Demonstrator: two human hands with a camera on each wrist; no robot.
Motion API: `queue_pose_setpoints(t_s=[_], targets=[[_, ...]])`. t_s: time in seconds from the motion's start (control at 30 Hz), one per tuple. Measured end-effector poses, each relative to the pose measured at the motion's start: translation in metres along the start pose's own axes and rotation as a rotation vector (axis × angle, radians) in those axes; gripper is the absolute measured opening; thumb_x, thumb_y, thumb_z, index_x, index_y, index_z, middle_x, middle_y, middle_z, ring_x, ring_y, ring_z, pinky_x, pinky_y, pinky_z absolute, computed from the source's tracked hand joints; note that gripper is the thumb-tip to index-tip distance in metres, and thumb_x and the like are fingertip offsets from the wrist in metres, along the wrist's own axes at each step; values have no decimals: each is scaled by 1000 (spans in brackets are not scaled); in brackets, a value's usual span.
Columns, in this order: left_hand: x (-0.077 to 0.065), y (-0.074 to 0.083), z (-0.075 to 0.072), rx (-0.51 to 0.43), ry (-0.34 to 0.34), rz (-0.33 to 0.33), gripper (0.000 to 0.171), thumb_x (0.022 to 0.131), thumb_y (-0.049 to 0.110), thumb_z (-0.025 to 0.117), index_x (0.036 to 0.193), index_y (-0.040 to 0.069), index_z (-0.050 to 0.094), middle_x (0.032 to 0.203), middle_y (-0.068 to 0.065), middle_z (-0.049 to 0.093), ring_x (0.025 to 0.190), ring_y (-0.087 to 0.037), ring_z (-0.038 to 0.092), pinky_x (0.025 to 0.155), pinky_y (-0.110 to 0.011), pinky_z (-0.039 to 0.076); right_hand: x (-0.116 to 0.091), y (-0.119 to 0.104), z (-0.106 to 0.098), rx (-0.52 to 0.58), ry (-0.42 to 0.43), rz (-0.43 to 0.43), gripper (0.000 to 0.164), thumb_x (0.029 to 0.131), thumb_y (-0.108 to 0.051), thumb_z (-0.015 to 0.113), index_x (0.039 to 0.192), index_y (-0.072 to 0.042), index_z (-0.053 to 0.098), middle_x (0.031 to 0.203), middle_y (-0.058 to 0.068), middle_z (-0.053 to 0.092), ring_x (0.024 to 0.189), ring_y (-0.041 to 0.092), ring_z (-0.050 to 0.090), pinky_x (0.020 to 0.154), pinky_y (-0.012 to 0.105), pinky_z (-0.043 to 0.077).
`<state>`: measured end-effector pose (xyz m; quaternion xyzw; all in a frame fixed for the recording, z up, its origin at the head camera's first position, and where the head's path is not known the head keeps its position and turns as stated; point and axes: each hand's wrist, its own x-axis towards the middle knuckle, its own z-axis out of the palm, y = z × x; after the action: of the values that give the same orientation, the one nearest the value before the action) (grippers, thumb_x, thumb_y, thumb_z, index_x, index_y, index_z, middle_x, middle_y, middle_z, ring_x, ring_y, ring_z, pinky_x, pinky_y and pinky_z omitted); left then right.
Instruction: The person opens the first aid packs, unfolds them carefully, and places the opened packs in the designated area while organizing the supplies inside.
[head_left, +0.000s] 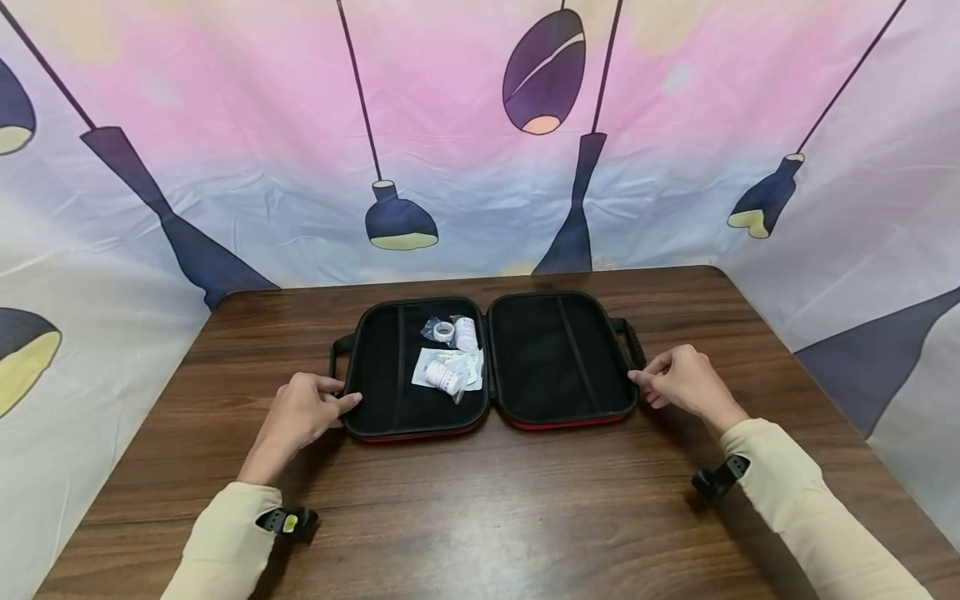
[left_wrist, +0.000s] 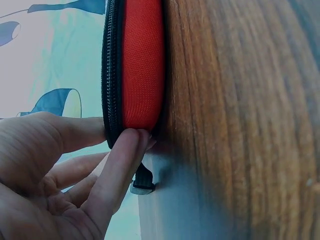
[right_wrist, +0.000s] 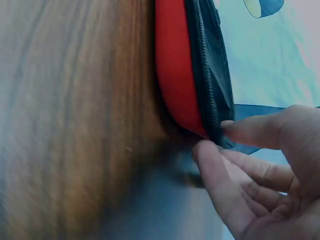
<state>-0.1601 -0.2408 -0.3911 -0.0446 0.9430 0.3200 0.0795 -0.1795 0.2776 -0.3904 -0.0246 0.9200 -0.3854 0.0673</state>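
Note:
A zippered case (head_left: 525, 333) with a red shell and black lining lies unfolded flat on the table. Its left half holds a roll of white tape (head_left: 444, 332), a wrapped bandage roll (head_left: 465, 333), a second wrapped roll (head_left: 442, 377) and flat white packets (head_left: 420, 367). At the near left corner, my left hand (head_left: 303, 408) pinches the case's edge between thumb and fingers; the red side (left_wrist: 143, 65) and zipper show in the left wrist view. My right hand (head_left: 686, 383) pinches the edge at the near right corner, beside the red wall (right_wrist: 175, 65) in the right wrist view.
The wooden table (head_left: 525, 508) stretches around the case. Black carry handles stick out on both sides, the right handle (head_left: 630, 342) near my right hand. Behind the table hangs a cloth (head_left: 465, 217) printed with lamps.

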Motion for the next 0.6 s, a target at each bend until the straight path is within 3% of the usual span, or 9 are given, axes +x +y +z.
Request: queue_pose_setpoints(t_s=[0.13, 0.3, 0.43, 0.6], targets=[[-2, 0, -2, -31, -22, -14, 55, 97, 26, 70, 135, -12, 57, 74, -3, 72, 71, -18, 73, 63, -34, 51, 2, -11, -6, -111, 43, -50, 24, 95, -20, 72, 93, 4, 75, 73, 9, 73, 61, 21, 72, 57, 34, 59], [-3, 0, -3, -52, -42, -37, 54, 97, 24, 70, 137, -10, 56, 76, -3, 73, 77, -21, 74, 70, -39, 57, 13, -32, -4, -158, 56, -145, 25, 93, -19, 75, 103, 3, 75, 85, 11, 75, 63, 21, 69, 55, 34, 56], [-3, -1, -2, -60, -52, -54, 53, 98, 24, 69, 138, -9, 56, 75, -3, 72, 81, -23, 75, 71, -40, 58, 30, -51, 3, -196, 58, -219, 32, 92, -22, 77, 111, 4, 74, 92, 11, 75, 72, 19, 70, 63, 36, 56], [-3, 0, -2, -64, -50, -54, 54, 98, 25, 69, 138, -9, 57, 77, -2, 72, 82, -23, 75, 75, -44, 58, 55, -76, 15, -193, -10, -270, 41, 92, -22, 77, 123, 5, 69, 103, 14, 74, 85, 24, 70, 77, 43, 57]])
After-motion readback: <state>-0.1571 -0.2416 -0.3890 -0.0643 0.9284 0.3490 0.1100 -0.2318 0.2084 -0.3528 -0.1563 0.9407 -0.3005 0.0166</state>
